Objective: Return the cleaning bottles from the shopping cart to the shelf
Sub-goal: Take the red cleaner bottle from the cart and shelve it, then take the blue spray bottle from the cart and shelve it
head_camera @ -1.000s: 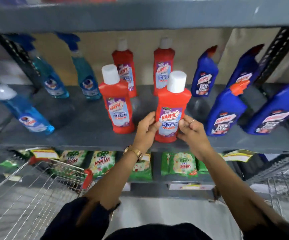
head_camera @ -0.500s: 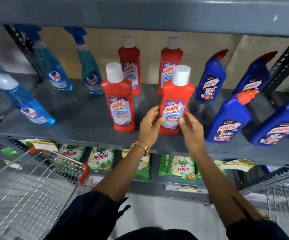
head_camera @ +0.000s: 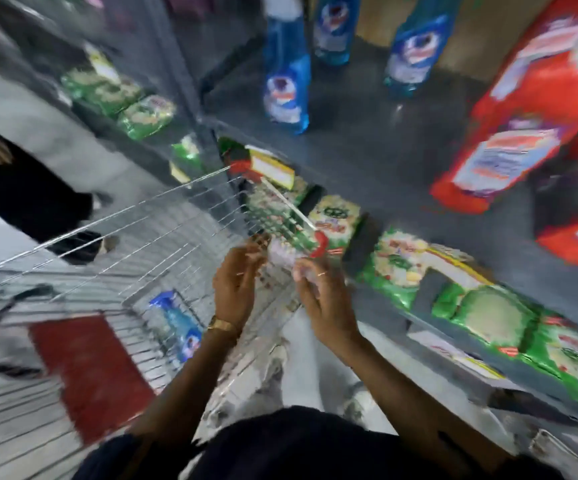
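Observation:
The view is blurred and tilted to the left. A blue spray bottle (head_camera: 179, 325) lies in the wire shopping cart (head_camera: 107, 237) at the lower left. My left hand (head_camera: 237, 284) hovers over the cart's right side, fingers apart, holding nothing. My right hand (head_camera: 325, 299) is just right of it, also empty with loose fingers, near the cart's red corner. On the grey shelf (head_camera: 367, 140) stand blue spray bottles (head_camera: 285, 84) and red bottles (head_camera: 519, 126) at the right.
Green detergent packs (head_camera: 481, 306) fill the lower shelf along the right. A red flap (head_camera: 86, 372) lies in the cart. Another person's dark sleeve (head_camera: 20, 188) is at the far left. A grey shelf upright (head_camera: 180, 64) rises behind the cart.
Both hands let go of the red bottle on the shelf and dropped down toward the cart. The view swung left and down.

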A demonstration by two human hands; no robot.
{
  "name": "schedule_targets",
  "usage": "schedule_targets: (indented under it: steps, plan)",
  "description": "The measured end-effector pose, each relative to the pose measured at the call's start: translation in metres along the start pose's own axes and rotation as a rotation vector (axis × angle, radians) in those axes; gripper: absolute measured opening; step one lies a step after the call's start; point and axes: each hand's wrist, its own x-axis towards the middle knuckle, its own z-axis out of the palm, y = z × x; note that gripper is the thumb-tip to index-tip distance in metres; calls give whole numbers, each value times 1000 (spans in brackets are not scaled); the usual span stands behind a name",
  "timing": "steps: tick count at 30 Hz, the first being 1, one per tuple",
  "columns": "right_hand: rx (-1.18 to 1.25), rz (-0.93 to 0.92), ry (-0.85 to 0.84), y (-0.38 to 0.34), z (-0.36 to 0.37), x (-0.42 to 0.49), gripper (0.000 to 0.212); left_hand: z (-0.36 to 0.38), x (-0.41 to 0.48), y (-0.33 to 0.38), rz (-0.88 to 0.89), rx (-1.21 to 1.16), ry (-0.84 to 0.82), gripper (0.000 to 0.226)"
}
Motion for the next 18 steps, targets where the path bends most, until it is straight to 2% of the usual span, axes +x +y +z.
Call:
schedule_targets:
  steps: [3, 5, 7, 9, 10, 14, 18]
  plan:
    - [-144, -9, -257, -12, 69, 22, 31, -60, 8, -86, -293, 155, 77, 18]
    - [-172, 85, -411, -18, 105, 31, 39, -89, 2, -135, -495, 249, 58, 29]
    - [-364, 143, -512, -17, 135, 33, 43, -112, -4, -177, -653, 305, 13, 37]
    - [-652, 87, -472, -11, 149, 29, 41, -126, -11, -207, -742, 344, -48, 46]
    - [-716, 69, -430, -9, 152, 28, 40, -129, -13, -221, -776, 348, -60, 52]
    - [-784, 64, -394, 3, 158, 30, 40, -124, -18, -264, -938, 312, -31, 66]
    - [-817, 23, -379, 4, 159, 29, 41, -118, -20, -286, -1072, 193, 14, 51]
